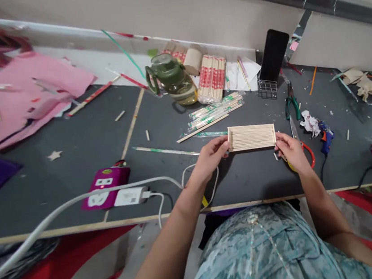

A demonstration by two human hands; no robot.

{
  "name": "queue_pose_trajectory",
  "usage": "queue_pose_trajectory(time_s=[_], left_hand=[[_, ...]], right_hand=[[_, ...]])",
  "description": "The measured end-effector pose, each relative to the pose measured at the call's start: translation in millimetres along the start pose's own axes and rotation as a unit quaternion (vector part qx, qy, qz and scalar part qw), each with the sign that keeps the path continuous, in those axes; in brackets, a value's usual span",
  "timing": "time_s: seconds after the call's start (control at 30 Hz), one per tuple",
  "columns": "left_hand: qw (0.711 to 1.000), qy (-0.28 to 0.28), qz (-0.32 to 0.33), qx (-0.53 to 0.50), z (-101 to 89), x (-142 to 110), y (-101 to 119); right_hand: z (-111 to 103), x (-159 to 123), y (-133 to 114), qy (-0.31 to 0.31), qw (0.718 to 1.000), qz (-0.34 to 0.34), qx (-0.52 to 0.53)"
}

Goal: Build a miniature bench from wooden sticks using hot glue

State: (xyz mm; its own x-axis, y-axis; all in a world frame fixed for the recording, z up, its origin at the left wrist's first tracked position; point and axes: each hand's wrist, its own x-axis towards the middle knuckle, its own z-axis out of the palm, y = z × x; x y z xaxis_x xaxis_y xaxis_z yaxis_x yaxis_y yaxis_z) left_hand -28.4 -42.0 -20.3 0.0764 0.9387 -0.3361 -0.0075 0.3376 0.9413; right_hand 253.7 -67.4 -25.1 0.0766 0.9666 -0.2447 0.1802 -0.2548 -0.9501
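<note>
Between my hands is a small rectangular wooden panel (pixel 252 136) made of thin sticks laid side by side, with a crosswise strip at each end. My left hand (pixel 212 155) pinches its left end, and my right hand (pixel 291 150) pinches its right end. The panel is held above the dark table (pixel 176 172). Under and beside my right hand lie scissors (pixel 308 151) with red and yellow handles. Wrapped chopsticks (pixel 216 111) and a loose bare stick (pixel 201 128) lie just beyond the panel.
Behind stand a green-lidded teapot (pixel 173 80), bundled chopsticks (pixel 212 78) and a phone (pixel 274 55) on a wire stand. Right are pliers (pixel 292 103), crumpled paper (pixel 310 123) and a blue glue gun (pixel 326 136). A purple power strip (pixel 105 188) with white cables sits left.
</note>
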Motion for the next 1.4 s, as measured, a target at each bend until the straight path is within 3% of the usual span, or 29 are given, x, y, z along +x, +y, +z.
queue_pose_trajectory(time_s=[0.1, 0.3, 0.4, 0.47, 0.57, 0.67, 0.8, 0.9, 1.0, 1.07, 1.13, 1.17, 1.3, 1.4], left_hand=[[1.0, -0.002, 0.023, -0.006, 2.1, 5.6, -0.9], [0.999, 0.0, 0.03, -0.016, 5.8, 15.4, -9.3], [0.997, 0.043, 0.062, 0.0, 0.5, 15.5, -18.1], [0.988, 0.086, 0.104, 0.081, -7.3, 14.6, -22.6], [0.935, 0.107, 0.18, 0.286, -20.7, 13.7, -24.9], [0.866, 0.096, 0.204, 0.446, -28.9, 15.0, -23.6], [0.813, 0.101, 0.17, 0.548, -34.9, 18.3, -22.9], [0.797, 0.121, 0.156, 0.57, -43.4, 18.3, -24.0], [0.819, 0.146, 0.164, 0.529, -48.0, 17.8, -24.9], [0.88, 0.139, 0.165, 0.423, -41.2, 19.4, -25.6], [0.957, 0.09, 0.13, 0.244, -25.9, 23.2, -26.2], [0.982, 0.058, 0.101, 0.151, -16.4, 25.6, -26.5], [0.991, 0.034, 0.093, 0.095, 14.1, 33.5, -25.3], [0.991, 0.038, 0.101, 0.074, 19.4, 32.0, -22.5]], right_hand=[[0.2, -1.9, 0.9, 0.006, 1.0, -0.019, 0.016], [-3.3, 0.6, 8.0, 0.02, 1.0, 0.005, 0.005], [-13.9, -2.6, 8.6, 0.073, 0.996, -0.015, -0.056], [-23.8, -8.1, 7.0, 0.115, 0.983, -0.042, -0.136], [-33.6, -19.8, 7.1, 0.179, 0.937, -0.072, -0.291], [-26.6, -30.9, 16.1, 0.166, 0.902, -0.084, -0.389], [-1.5, -37.7, 34.1, 0.085, 0.865, -0.163, -0.467], [5.0, -35.3, 37.9, 0.083, 0.846, -0.164, -0.5], [-3.8, -26.0, 28.9, 0.117, 0.881, -0.16, -0.429], [-10.3, -15.9, 20.2, 0.134, 0.923, -0.156, -0.324], [-11.7, -4.2, 13.7, 0.117, 0.968, -0.123, -0.183], [-10.3, 1.5, 12.0, 0.09, 0.985, -0.091, -0.113], [0.5, 14.6, 13.5, 0.028, 0.998, -0.046, -0.027], [2.9, 11.4, 14.6, 0.009, 0.999, -0.052, 0.013]])
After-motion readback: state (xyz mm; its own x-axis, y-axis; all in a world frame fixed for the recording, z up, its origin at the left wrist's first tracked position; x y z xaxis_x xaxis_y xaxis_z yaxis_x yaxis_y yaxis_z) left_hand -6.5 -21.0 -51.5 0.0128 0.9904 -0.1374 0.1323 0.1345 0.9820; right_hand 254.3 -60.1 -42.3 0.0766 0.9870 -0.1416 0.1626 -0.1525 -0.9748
